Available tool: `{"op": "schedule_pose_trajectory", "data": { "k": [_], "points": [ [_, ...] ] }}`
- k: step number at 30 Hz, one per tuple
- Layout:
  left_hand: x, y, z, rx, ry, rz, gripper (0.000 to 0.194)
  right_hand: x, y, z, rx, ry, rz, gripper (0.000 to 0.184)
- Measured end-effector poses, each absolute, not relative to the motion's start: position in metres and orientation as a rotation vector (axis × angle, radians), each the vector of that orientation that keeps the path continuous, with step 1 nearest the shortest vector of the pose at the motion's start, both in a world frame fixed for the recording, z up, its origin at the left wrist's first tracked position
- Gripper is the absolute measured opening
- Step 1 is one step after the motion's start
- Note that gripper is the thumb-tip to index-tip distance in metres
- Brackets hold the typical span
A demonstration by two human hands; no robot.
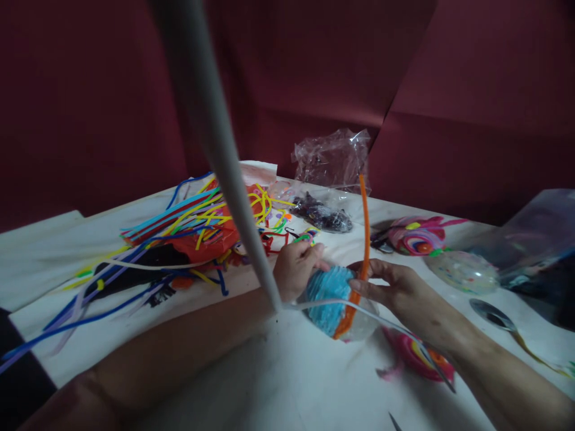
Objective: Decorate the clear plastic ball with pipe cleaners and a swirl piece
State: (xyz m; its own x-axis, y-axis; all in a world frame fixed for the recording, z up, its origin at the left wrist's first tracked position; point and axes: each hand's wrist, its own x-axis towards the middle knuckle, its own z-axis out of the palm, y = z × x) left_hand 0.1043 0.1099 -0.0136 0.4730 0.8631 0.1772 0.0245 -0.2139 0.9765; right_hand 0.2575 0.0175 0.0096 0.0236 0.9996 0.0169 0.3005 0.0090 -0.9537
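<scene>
In the head view, a clear rounded plastic shell (366,322) is partly covered with rows of light blue pipe cleaner (327,299). My left hand (299,266) is closed around its far left side, with some fingers hidden behind it. An orange pipe cleaner (365,227) lies along the edge of the blue rows, and its free end stands up above the shell. Thumb and fingers of my right hand (389,284) pinch this orange pipe cleaner close to the shell.
A heap of coloured pipe cleaners (202,221) lies left. Behind are a clear plastic bag (332,158) and a dark wrapped bundle (321,212). Pink coiled pieces (417,236), a speckled clear shell (465,270) and a spoon-like piece (494,314) lie right. A blurred pale rod (215,120) crosses my view.
</scene>
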Motion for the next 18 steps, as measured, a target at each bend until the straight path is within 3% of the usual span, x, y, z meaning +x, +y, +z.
{"op": "schedule_pose_trajectory", "data": {
  "k": [2, 6, 9, 15, 18],
  "points": [
    [0.103, 0.107, -0.011, 1.641, 0.748, 0.869, 0.022, 0.26, 0.018, 0.008, -1.419, -1.433, 1.023, 0.056],
    [0.1, 0.099, -0.006, 1.709, 0.589, 0.611, 0.038, 0.262, 0.017, 0.007, -1.429, -1.444, 0.995, 0.052],
    [0.098, 0.094, -0.002, 1.743, 0.543, 0.499, 0.039, 0.259, 0.016, 0.007, -1.426, -1.435, 0.992, 0.049],
    [0.1, 0.092, -0.002, 1.826, 0.661, 0.546, 0.055, 0.254, 0.011, 0.005, -1.406, -1.428, 1.023, 0.043],
    [0.1, 0.094, -0.002, 1.845, 0.654, 0.635, 0.051, 0.252, 0.01, 0.005, -1.383, -1.45, 1.013, 0.042]
  ]
}}
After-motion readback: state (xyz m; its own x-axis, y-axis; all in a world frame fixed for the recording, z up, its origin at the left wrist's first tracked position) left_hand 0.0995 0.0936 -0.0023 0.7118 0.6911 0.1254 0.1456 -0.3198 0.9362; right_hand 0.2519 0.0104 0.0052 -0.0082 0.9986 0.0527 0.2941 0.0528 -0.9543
